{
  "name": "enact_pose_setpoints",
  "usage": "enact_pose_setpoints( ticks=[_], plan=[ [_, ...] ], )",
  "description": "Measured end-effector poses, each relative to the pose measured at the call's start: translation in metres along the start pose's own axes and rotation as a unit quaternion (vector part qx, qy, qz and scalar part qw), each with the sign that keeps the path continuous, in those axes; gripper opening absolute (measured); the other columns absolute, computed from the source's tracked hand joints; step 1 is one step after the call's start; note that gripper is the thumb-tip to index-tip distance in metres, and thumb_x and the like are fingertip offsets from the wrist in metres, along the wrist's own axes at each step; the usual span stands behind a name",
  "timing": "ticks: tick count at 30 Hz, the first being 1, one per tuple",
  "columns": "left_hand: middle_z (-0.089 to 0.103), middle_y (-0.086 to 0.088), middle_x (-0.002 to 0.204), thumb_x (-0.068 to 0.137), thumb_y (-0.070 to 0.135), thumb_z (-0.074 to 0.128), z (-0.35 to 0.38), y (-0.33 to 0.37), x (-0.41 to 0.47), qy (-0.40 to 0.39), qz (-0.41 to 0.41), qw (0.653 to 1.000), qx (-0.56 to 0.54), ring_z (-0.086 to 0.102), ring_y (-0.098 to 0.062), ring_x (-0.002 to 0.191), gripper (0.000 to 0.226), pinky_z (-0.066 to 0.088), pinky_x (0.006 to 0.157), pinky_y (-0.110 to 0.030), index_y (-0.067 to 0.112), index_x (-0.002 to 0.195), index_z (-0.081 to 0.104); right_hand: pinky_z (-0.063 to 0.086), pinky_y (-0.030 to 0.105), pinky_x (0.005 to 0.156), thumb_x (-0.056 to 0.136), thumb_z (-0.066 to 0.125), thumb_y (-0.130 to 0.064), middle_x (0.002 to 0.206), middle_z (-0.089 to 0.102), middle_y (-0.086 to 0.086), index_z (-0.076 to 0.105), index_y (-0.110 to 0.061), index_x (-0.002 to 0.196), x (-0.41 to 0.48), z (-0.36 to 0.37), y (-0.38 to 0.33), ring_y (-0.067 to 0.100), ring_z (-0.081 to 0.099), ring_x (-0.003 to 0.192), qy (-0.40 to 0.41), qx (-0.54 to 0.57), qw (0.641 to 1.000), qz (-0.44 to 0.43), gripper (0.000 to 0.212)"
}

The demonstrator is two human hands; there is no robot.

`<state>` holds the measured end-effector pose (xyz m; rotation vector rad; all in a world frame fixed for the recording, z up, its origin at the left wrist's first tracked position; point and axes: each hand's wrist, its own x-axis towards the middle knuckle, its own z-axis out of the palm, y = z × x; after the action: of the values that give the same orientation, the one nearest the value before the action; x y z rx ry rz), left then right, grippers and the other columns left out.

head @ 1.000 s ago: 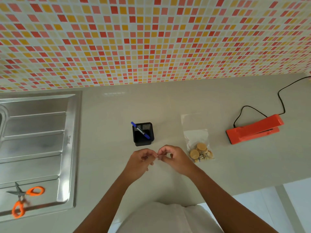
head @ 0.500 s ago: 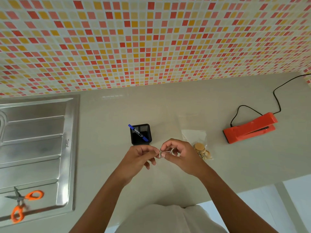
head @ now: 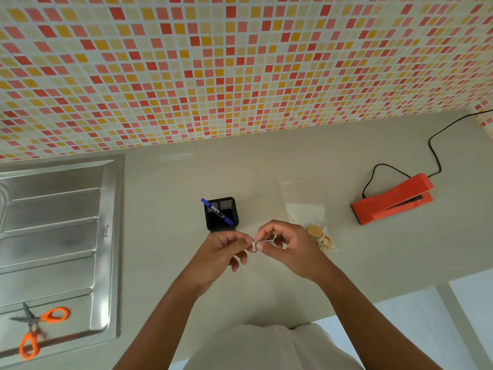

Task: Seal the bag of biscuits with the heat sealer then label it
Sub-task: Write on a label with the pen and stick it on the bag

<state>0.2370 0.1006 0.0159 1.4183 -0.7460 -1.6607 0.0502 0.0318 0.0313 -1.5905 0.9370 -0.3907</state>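
A clear plastic bag of round biscuits [head: 312, 225] lies flat on the beige counter [head: 293, 161], its lower end partly hidden by my right hand. An orange heat sealer [head: 392, 200] with a black cord sits to the right of the bag, lid down. Both hands meet above the counter in front of the bag. My left hand [head: 221, 252] and my right hand [head: 288, 247] pinch a small white label [head: 262, 243] between their fingertips. The label is tiny and its print is unreadable.
A black mesh pen holder [head: 221, 214] with a blue marker [head: 216, 211] stands just behind my left hand. A steel sink drainboard [head: 53, 236] takes up the left side, with orange-handled scissors [head: 34, 329] on it. The counter's front edge runs near my body.
The hands rose slightly toward the pen holder and turned the small label, which now shows more clearly between the fingertips. The camera view shifted a little; bag and sealer stayed put.
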Motion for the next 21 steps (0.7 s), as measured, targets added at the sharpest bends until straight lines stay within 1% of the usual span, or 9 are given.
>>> enact_pose_setpoints(
  ticks=[3, 7, 8, 11, 12, 16, 17, 19, 21],
  plan=[
    [0.068, -0.005, 0.081, 0.097, 0.013, 0.056, 0.003, 0.001, 0.000, -0.002, -0.001, 1.000, 0.009, 0.053, -0.015, 0.058, 0.020, 0.040, 0.050, -0.026, -0.001, 0.095, 0.071, 0.042, 0.026, 0.068, 0.089, 0.071, -0.009, 0.085, 0.075, -0.005, 0.069, -0.014, 0.090, -0.002, 0.001, 0.000, 0.001, 0.059, 0.077, 0.004, -0.001, 1.000, -0.003, 0.006],
    [0.068, -0.005, 0.082, 0.098, 0.013, 0.054, 0.007, 0.002, -0.001, 0.002, -0.001, 1.000, 0.015, 0.053, -0.016, 0.057, 0.021, 0.039, 0.049, -0.026, 0.001, 0.095, 0.071, 0.044, 0.024, 0.068, 0.089, 0.069, -0.006, 0.086, 0.074, -0.006, 0.069, -0.015, 0.090, -0.003, 0.002, 0.000, 0.003, 0.061, 0.079, 0.014, -0.010, 1.000, -0.010, 0.008],
    [0.068, -0.006, 0.083, 0.099, 0.014, 0.053, 0.007, 0.002, -0.002, 0.004, 0.000, 1.000, 0.014, 0.053, -0.016, 0.057, 0.022, 0.039, 0.049, -0.026, 0.002, 0.095, 0.071, 0.044, 0.026, 0.068, 0.089, 0.068, -0.006, 0.086, 0.074, -0.007, 0.070, -0.014, 0.090, -0.003, 0.002, 0.001, 0.004, 0.061, 0.080, 0.014, -0.013, 1.000, -0.014, 0.009],
    [0.069, -0.007, 0.085, 0.100, 0.018, 0.052, 0.008, 0.004, -0.005, 0.005, 0.001, 1.000, -0.005, 0.053, -0.017, 0.057, 0.026, 0.039, 0.050, -0.027, 0.003, 0.091, 0.071, 0.045, 0.037, 0.066, 0.089, 0.068, -0.004, 0.087, 0.075, -0.005, 0.071, -0.013, 0.091, -0.003, 0.002, 0.002, 0.013, 0.064, 0.081, 0.022, -0.009, 0.999, -0.026, 0.009],
    [0.070, -0.007, 0.085, 0.099, 0.020, 0.053, 0.008, 0.005, -0.006, 0.003, 0.002, 1.000, -0.007, 0.053, -0.016, 0.057, 0.026, 0.039, 0.051, -0.026, 0.003, 0.091, 0.071, 0.045, 0.037, 0.065, 0.089, 0.069, -0.004, 0.087, 0.075, -0.005, 0.071, -0.013, 0.092, -0.004, 0.002, 0.002, 0.014, 0.064, 0.081, 0.024, -0.005, 0.999, -0.028, 0.009],
    [0.070, -0.009, 0.088, 0.097, 0.016, 0.057, 0.005, 0.003, -0.008, 0.000, 0.003, 1.000, -0.007, 0.053, -0.015, 0.056, 0.021, 0.039, 0.051, -0.026, 0.001, 0.097, 0.072, 0.045, 0.034, 0.066, 0.089, 0.070, -0.004, 0.086, 0.076, -0.003, 0.070, -0.013, 0.095, -0.005, 0.004, 0.003, 0.020, 0.066, 0.081, 0.027, 0.007, 0.999, -0.029, 0.011],
    [0.070, -0.010, 0.088, 0.097, 0.015, 0.058, 0.005, 0.003, -0.009, -0.001, 0.003, 1.000, -0.008, 0.053, -0.015, 0.057, 0.020, 0.039, 0.051, -0.026, 0.001, 0.097, 0.072, 0.045, 0.034, 0.066, 0.088, 0.070, -0.004, 0.086, 0.076, -0.004, 0.070, -0.013, 0.095, -0.005, 0.005, 0.003, 0.019, 0.065, 0.081, 0.026, 0.009, 0.999, -0.031, 0.011],
    [0.070, -0.008, 0.086, 0.097, 0.015, 0.058, 0.004, 0.002, -0.011, -0.004, 0.001, 1.000, -0.012, 0.053, -0.015, 0.057, 0.020, 0.039, 0.051, -0.026, 0.001, 0.097, 0.071, 0.044, 0.032, 0.066, 0.088, 0.070, -0.004, 0.084, 0.076, -0.006, 0.070, -0.013, 0.095, -0.006, 0.006, 0.002, 0.011, 0.065, 0.079, 0.027, 0.011, 0.999, -0.036, 0.011],
    [0.069, -0.007, 0.084, 0.096, 0.016, 0.058, 0.004, 0.002, -0.013, -0.010, -0.004, 1.000, -0.027, 0.052, -0.016, 0.058, 0.020, 0.039, 0.052, -0.026, 0.000, 0.098, 0.071, 0.045, 0.031, 0.067, 0.089, 0.071, -0.008, 0.086, 0.076, -0.006, 0.071, -0.017, 0.097, -0.008, 0.006, 0.003, 0.009, 0.066, 0.081, 0.024, 0.011, 0.999, -0.038, 0.012]
  ],
)
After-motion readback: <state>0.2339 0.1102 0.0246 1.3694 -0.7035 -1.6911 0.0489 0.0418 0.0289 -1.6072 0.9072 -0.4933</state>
